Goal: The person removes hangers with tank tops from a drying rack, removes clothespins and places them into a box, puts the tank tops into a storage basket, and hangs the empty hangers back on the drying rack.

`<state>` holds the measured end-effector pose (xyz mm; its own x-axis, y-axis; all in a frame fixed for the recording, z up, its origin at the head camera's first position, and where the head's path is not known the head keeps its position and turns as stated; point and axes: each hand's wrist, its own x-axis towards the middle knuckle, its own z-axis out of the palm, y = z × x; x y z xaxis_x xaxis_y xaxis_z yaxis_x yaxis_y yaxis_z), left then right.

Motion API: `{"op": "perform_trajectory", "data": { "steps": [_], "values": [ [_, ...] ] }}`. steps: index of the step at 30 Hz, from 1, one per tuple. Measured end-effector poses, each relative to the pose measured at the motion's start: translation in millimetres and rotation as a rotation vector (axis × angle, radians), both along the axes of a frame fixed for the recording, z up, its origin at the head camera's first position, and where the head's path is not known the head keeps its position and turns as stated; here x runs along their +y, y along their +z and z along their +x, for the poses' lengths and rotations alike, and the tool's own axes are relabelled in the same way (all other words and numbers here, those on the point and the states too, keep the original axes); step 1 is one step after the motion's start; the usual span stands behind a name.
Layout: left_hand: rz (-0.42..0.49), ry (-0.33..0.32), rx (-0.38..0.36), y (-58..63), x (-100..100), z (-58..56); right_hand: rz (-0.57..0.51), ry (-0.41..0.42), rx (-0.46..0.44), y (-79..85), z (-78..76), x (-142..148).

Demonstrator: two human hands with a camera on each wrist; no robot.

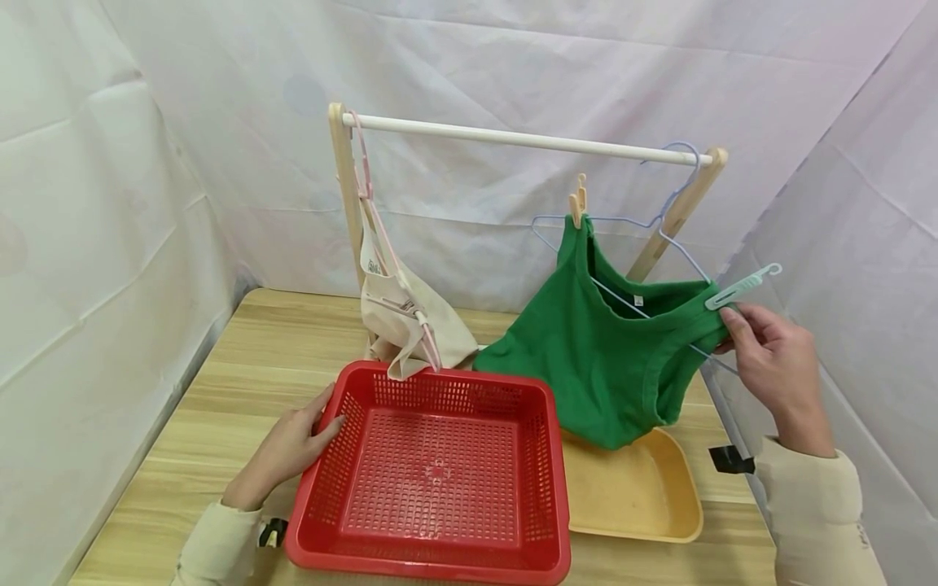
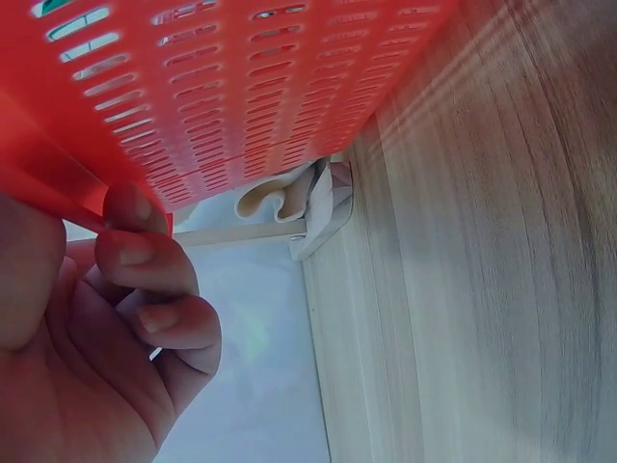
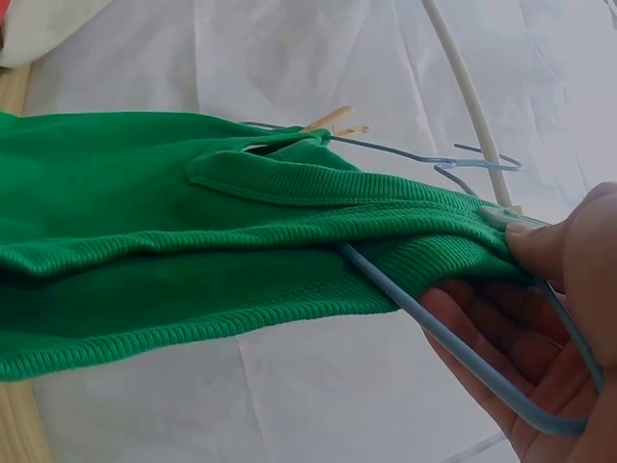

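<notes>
My left hand (image 1: 295,443) holds the left rim of a red plastic basket (image 1: 560,488), thumb over the edge and fingers curled outside, as the left wrist view shows. With my right hand (image 1: 780,366) I pinch the right shoulder strap of a green tank top (image 1: 601,358). A mint-green clothespin (image 1: 743,286) sits on that strap, right at my thumb. The top hangs slanted on a blue wire hanger (image 1: 619,218), whose lower corner passes by my palm in the right wrist view. A peach clothespin (image 1: 578,203) clips the other strap to the hanger.
A white rail (image 1: 513,140) on wooden posts carries the blue hanger and a pink hanger (image 1: 364,167) with a beige garment (image 1: 440,321). Under the green top stands a yellow tray (image 1: 685,505). The pink hanger's lower end reaches the basket's back rim.
</notes>
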<state>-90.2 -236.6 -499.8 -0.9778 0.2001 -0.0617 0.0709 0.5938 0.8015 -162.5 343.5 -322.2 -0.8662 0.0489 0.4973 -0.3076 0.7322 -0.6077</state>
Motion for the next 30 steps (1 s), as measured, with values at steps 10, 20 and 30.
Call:
{"op": "perform_trajectory", "data": {
  "steps": [10, 20, 30],
  "values": [
    [0.006, 0.009, 0.006, -0.7, 1, 0.7, -0.026, 0.021, 0.019, 3.1, 0.2, -4],
    [0.014, 0.016, 0.000, -1.9, 2, 1.2, -0.037, 0.026, 0.017, 5.1, 1.4, -7],
    [0.028, 0.016, 0.013, -4.4, 1, 0.1, -0.045, 0.020, 0.019, 5.3, 1.2, -12]
  ]
}}
